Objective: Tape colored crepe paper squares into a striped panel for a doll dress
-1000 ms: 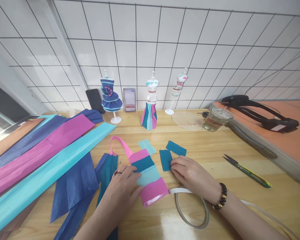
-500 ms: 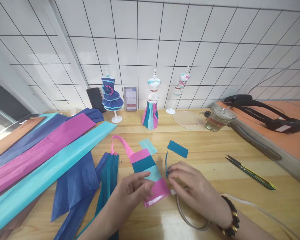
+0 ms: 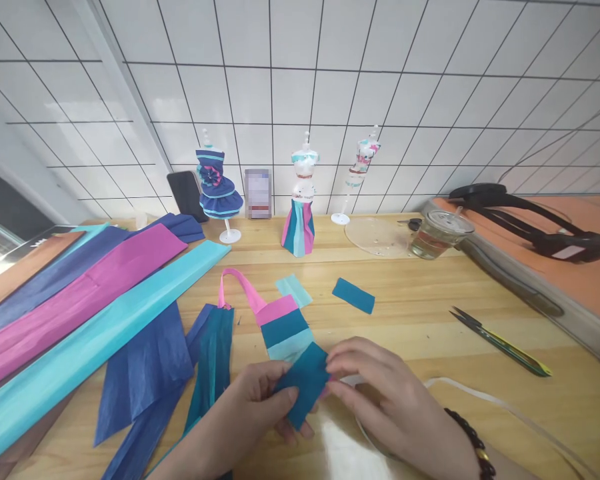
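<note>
A dark teal paper piece [image 3: 307, 381] is pinched at its left side between the thumb and fingers of my left hand [image 3: 260, 403]. My right hand [image 3: 380, 393] grips its upper right edge with thumb and fingertips. Beneath it lies a striped strip [image 3: 286, 330] of pink, teal and light blue, its lower end covered by the piece and my fingers. A pink band runs from the strip's upper left. Behind the hands lie a loose teal rectangle [image 3: 353, 295] and a light blue piece [image 3: 294, 288]. A white tape [image 3: 480, 393] passes beneath my right hand.
Long paper strips [image 3: 105, 310] cover the left side. Yellow-green snips [image 3: 503, 341] lie at right. Three small mannequins [image 3: 305, 190], two phones [image 3: 259, 193], a clear disc [image 3: 377, 237] and a lidded cup [image 3: 439, 233] stand or lie by the wall. A black headset [image 3: 535, 220] is at back right.
The teal piece, earlier seen edge-on in my right hand, now lies flat over the strip's lower end. My left hand has closed on it, and both hands are closer together.
</note>
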Demonstrator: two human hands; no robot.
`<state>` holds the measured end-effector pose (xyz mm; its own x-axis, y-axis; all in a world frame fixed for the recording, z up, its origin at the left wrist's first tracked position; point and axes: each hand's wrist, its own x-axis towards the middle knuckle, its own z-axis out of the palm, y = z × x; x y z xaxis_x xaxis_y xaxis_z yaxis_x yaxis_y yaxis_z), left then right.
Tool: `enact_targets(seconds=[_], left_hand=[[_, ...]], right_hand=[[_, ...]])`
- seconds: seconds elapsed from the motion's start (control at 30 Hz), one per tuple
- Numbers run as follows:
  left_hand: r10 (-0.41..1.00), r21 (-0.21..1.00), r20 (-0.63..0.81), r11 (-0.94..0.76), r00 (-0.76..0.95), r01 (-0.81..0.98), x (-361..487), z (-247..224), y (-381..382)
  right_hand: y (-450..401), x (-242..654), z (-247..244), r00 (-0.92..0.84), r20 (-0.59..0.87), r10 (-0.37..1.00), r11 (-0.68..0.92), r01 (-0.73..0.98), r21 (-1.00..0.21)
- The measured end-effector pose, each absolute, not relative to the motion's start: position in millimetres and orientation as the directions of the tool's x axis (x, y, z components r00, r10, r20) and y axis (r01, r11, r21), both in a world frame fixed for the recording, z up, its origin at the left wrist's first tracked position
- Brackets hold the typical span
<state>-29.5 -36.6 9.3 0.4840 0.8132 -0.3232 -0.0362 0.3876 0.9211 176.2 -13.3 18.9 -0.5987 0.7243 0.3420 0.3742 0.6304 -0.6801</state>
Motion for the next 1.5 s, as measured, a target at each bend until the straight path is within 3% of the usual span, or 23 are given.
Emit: enact_targets(seconds=[0.07,0.13,0.23,0.4,0.57,1.07,1.4,1.5], left_hand=[[0.768,0.91,-0.373,0.412,0.521,0.044,-29.2,10.9,-39.6],[0.729,0.902,-0.415,0.408,0.544,0.141,-28.3,12.2,-42.3],[0.719,0.904,-0.427,0.352,0.548,0.244,-28.9,12.2,-44.4],[0.645,0.831,-0.557,0.422,0.524,0.363,-34.8,9.4,-44.9],[0.564,0.744,-0.668,0.513,0.486,0.428,-39.0,0.9,-46.4],[0.605,0.69,-0.719,0.564,0.342,0.453,-33.6,-4.7,-47.5],[0.586,0.568,-0.789,0.578,0.186,0.586,-27.3,2.3,-49.8],[0.652,0.601,-0.737,0.511,0.18,0.615,-25.2,3.2,-49.9]], right_hand=[[-13.9,179.2,19.6,-0.533,0.117,0.838,0.401,0.457,-0.794],[-16.2,179.4,20.4,-0.5,-0.135,0.855,0.189,0.545,-0.817],[-19.2,178.7,22.4,-0.52,-0.289,0.804,0.122,0.62,-0.775],[-18.2,181.2,23.2,-0.568,-0.23,0.79,0.254,0.645,-0.72],[-16.7,181.1,18.3,-0.579,-0.262,0.772,0.275,0.676,-0.684],[-19.7,175.3,12.5,-0.577,-0.222,0.786,0.419,0.762,-0.494],[-24.1,180.4,2.5,-0.67,-0.112,0.734,0.604,0.719,-0.342],[-26.2,182.2,0.2,-0.684,-0.104,0.722,0.626,0.71,-0.321]])
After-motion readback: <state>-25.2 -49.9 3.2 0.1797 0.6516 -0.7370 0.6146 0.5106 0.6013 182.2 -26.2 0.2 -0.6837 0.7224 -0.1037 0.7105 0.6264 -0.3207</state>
